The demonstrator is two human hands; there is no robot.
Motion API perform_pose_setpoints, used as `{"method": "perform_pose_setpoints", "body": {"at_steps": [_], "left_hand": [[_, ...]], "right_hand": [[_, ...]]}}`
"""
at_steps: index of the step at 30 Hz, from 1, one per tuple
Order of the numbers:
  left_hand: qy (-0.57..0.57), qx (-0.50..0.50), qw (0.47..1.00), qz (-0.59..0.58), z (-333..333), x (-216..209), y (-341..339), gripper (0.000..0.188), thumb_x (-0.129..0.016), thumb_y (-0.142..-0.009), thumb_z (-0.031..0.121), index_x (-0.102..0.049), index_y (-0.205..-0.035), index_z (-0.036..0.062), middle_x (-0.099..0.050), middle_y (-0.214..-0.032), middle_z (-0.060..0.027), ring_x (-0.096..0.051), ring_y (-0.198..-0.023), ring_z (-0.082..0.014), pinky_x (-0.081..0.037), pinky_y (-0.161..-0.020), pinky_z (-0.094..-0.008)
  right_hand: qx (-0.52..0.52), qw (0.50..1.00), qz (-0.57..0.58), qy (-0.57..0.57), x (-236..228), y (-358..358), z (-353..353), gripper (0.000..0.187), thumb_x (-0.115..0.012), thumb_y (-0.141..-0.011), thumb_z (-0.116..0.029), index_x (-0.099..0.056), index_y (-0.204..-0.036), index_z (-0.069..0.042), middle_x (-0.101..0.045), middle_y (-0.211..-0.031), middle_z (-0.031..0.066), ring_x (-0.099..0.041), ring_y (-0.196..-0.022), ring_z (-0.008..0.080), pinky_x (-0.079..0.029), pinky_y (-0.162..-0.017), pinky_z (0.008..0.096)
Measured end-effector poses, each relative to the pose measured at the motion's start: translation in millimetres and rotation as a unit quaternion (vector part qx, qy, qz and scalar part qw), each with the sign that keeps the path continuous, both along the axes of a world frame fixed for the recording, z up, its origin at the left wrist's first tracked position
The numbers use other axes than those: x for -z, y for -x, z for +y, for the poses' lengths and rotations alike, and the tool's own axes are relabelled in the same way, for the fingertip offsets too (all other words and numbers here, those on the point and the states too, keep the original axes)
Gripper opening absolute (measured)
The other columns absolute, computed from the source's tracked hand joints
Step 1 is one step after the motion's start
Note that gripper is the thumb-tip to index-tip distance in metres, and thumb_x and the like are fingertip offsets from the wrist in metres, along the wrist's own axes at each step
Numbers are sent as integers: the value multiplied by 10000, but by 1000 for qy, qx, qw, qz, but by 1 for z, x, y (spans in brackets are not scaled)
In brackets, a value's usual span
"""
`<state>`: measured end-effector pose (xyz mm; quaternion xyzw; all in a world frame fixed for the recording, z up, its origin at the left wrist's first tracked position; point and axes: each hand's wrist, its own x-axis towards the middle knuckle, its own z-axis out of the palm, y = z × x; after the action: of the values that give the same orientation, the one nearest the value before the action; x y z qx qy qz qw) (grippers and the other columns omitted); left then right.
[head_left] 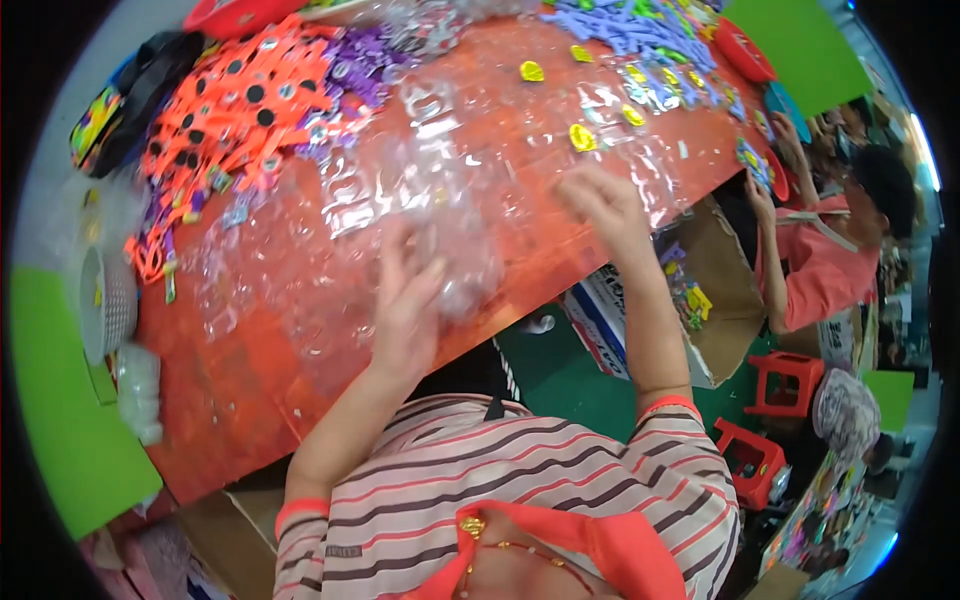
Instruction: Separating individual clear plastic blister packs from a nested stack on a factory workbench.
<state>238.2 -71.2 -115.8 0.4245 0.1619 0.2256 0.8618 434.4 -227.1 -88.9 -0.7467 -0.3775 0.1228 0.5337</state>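
My left hand point(405, 305) is over the near middle of the red table, blurred, with thumb and fingers at the edge of a clear plastic blister tray point(460, 255). The tray is blurred too and seems gripped by its left side. My right hand point(605, 205) hovers near the table's right front, its fingers curled in; whatever they hold, if anything, is hidden. More clear moulded trays point(350, 195) lie spread between and beyond my hands. Past my right hand are several small yellow pieces point(582, 137), some resting on the clear plastic.
Orange strap-like pieces point(235, 120) heap at the far left beside purple ones point(355, 65). Lavender pieces point(630, 35) pile at the far right. A white basket point(107, 305) stands left. An open carton point(715, 290) sits below the table's right edge, near a co-worker in pink point(825, 250).
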Motion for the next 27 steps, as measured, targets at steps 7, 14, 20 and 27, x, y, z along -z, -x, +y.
{"method": "perform_pose_setpoints", "body": {"at_steps": [7, 14, 20, 27], "left_hand": [[36, 25, 996, -75, 5, -3, -43, 415, -499, -975, 215, -338, -1342, 109, -538, -1092, -60, -532, -1006, -143, -429, -881, -316], [81, 29, 993, -79, 16, 9, -28, 353, -505, -971, 188, -415, -1297, 86, -531, -1017, -20, -526, -902, -101, -445, -751, -268], [68, 21, 992, -102, 21, 18, -26, 342, -514, -957, 126, -438, -1286, 66, -540, -991, -20, -539, -860, -93, -473, -709, -255], [-308, -53, 949, -38, 10, 11, -26, 488, -520, -931, 176, -366, -1373, 36, -557, -1117, -73, -544, -978, -117, -479, -773, -257]], "right_hand": [[-154, 986, 62, -17, -3, 59, 56, 162, -627, -885, -142, -648, -937, 11, -614, -764, 83, -572, -694, 121, -461, -617, 290], [-183, 976, 115, 37, 6, 68, 62, 172, -625, -901, -116, -643, -963, 43, -632, -850, 22, -586, -805, 79, -473, -701, 244], [-197, 951, 240, 2, -7, 74, 61, 181, -607, -900, -118, -668, -974, 35, -657, -852, 30, -599, -803, 91, -482, -726, 249], [-141, 988, 66, -15, 5, 79, 60, 147, -570, -898, -100, -656, -934, 15, -622, -802, 11, -562, -737, 65, -426, -626, 213]]}}
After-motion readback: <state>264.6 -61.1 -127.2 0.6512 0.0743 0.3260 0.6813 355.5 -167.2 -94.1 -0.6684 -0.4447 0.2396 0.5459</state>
